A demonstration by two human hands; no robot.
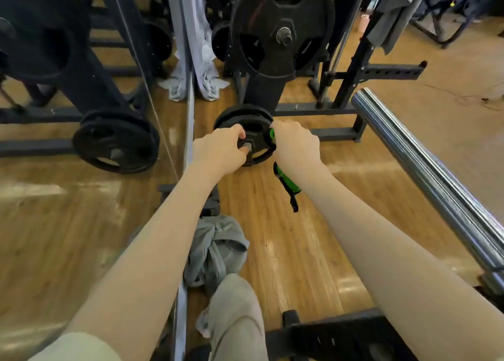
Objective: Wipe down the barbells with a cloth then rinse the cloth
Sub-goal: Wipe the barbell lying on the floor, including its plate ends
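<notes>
A small black weight plate [255,126] sits low on a rack peg in the middle of the head view. My left hand [218,149] grips its left side, fingers curled near the grey centre hub. My right hand [296,144] holds the plate's right rim together with a green and black cloth [286,182], which hangs down under my wrist. A larger black plate [282,30] is mounted higher up on the same rack. A chrome barbell sleeve [425,167] runs diagonally at the right.
A wall mirror [90,93] fills the left side and reflects the plates and rack. A grey bundle of fabric [215,251] lies on the wooden floor by my knee [237,311]. Black rack frame [351,110] stands behind; a dark bench base [335,336] is near bottom right.
</notes>
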